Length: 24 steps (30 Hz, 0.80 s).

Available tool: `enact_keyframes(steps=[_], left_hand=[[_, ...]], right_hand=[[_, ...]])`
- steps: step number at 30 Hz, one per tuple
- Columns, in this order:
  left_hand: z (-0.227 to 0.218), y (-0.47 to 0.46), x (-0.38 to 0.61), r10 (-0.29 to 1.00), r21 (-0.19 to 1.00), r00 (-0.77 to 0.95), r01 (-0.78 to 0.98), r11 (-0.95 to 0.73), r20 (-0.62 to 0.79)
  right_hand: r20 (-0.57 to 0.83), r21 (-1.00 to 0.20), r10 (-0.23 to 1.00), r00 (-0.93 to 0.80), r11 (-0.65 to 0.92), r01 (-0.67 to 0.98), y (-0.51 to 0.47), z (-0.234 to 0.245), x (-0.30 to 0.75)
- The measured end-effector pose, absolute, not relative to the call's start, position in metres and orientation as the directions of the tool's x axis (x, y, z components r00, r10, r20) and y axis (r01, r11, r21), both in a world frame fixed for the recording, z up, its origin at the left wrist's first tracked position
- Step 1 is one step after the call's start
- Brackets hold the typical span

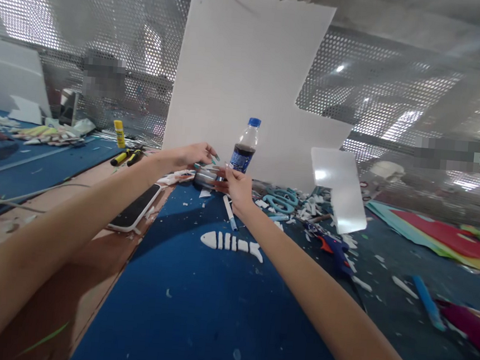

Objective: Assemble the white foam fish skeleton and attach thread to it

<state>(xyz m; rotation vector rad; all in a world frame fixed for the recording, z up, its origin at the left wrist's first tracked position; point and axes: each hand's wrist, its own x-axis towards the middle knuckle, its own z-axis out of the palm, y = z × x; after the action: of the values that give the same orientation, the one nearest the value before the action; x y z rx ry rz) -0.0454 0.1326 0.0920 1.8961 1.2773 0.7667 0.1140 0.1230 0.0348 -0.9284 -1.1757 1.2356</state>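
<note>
Both arms reach far forward over a blue mat (195,310). My left hand (192,154) and my right hand (236,186) meet around a small shiny grey roll, perhaps tape (205,177), with fingers curled on it from both sides. Just behind my right hand stands a plastic bottle (244,148) with a blue cap and dark drink. A pen (229,212) with a blue tip lies beside my right wrist. A white fish-skeleton cutout (232,243) lies on the mat between my forearms.
A big white foam board (249,74) stands behind the bottle, a smaller white piece (340,189) leans at its right. Teal scissors (281,199), white scraps, a glue gun (335,249), a phone (135,209), yellow-handled pliers (126,156), a glue stick (119,133) and coloured sheets (441,234) lie around.
</note>
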Motion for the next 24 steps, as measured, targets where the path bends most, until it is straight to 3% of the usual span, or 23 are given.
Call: enact_keyframes(steps=[11, 19, 24], left_hand=[[0.094, 0.131, -0.044, 0.95, 0.847, 0.308, 0.491, -0.204, 0.05], [0.099, 0.124, -0.04, 0.94, 0.834, 0.342, 0.522, -0.182, -0.01], [0.098, 0.124, -0.043, 0.917, 0.813, 0.398, 0.536, -0.228, -0.006]], right_hand=[[0.189, -0.967, 0.974, 0.125, 0.206, -0.147, 0.133, 0.032, 0.119], [0.135, -0.974, 0.974, 0.181, 0.163, -0.154, 0.138, 0.034, 0.124], [0.198, -0.96, 0.955, 0.22, 0.234, -0.152, 0.14, 0.036, 0.125]])
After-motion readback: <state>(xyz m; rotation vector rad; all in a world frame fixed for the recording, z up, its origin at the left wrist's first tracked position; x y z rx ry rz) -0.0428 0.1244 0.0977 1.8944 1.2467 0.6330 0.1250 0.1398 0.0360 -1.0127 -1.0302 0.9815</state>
